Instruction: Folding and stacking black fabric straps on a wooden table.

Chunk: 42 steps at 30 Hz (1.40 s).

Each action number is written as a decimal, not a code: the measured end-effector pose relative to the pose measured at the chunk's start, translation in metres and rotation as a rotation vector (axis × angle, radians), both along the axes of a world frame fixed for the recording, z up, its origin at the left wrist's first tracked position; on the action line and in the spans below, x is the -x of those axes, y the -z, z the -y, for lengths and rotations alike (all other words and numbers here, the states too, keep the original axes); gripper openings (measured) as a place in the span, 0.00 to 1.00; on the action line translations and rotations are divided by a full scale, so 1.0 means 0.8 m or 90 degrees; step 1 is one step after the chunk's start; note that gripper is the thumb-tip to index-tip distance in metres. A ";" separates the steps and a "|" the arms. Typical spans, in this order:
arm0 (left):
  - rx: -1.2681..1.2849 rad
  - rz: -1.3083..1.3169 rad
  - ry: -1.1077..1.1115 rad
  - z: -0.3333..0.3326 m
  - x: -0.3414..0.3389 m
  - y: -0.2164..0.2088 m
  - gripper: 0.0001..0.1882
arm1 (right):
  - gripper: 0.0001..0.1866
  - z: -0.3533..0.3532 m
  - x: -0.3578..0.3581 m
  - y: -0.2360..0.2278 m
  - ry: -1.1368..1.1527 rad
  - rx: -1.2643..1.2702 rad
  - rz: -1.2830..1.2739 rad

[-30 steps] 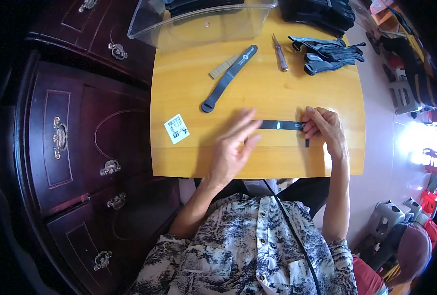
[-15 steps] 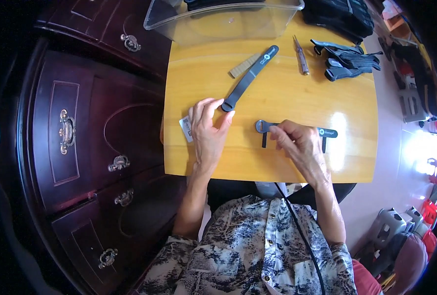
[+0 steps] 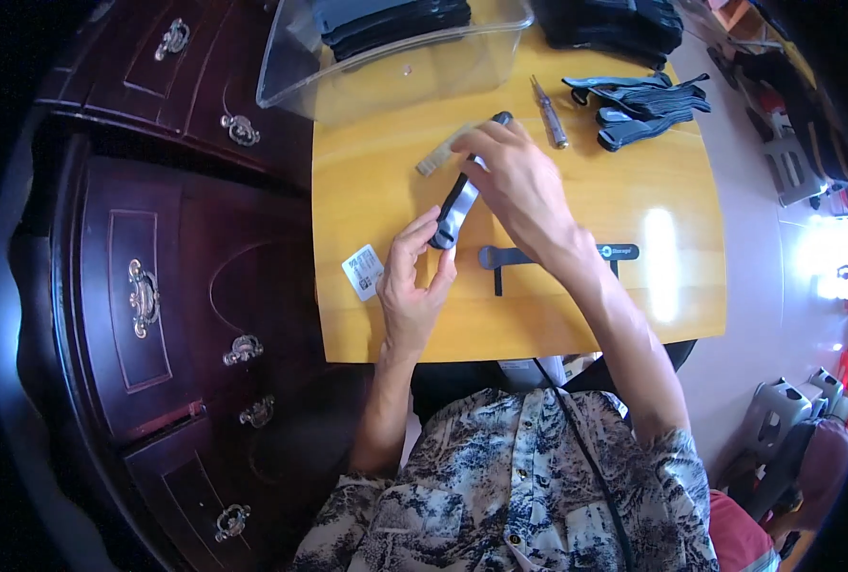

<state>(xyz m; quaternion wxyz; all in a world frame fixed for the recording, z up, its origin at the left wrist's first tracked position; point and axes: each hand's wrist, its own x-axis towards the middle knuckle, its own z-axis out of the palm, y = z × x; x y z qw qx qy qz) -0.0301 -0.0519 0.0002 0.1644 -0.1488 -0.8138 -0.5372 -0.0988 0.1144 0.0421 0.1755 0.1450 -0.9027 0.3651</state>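
Note:
A dark grey hook-and-loop strap (image 3: pixel 456 208) lies slantwise between my hands over the yellow table. My left hand (image 3: pixel 413 291) pinches its slotted lower end between thumb and fingers. My right hand (image 3: pixel 524 186) is closed on its upper part, and those fingertips partly cover the strap. Below my right forearm a second strap (image 3: pixel 512 255) with a rounded end rests on the table, its middle hidden by the arm. Two narrow black strips (image 3: pixel 498 281) stick out beneath it. A white printed label (image 3: pixel 362 273) lies left of my left hand.
A clear plastic bin (image 3: pixel 295 91) with dark straps stands at the far left of the table (image 3: pixel 376 191). Beyond my right hand lie a tan ribbed strip (image 3: pixel 436 158), a screwdriver-like tool (image 3: pixel 550 114), loose straps (image 3: pixel 648 107) and a black stack (image 3: pixel 615 29). Dark drawers (image 3: pixel 209 210) flank the left.
My right hand has left the second strap and moved up and left onto the upper part of the slanted strap. My left hand keeps its pinch. The whole view has shifted slightly.

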 end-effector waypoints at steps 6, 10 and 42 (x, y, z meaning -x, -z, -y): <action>-0.011 0.017 -0.013 0.001 -0.015 0.012 0.17 | 0.06 0.025 0.071 0.022 -0.069 -0.282 0.169; -0.037 0.023 -0.017 0.004 -0.020 0.018 0.18 | 0.06 0.016 0.089 0.046 -0.039 -0.180 0.143; -0.094 -0.078 0.049 -0.018 -0.020 -0.043 0.23 | 0.07 -0.013 -0.113 -0.048 -0.069 0.267 0.156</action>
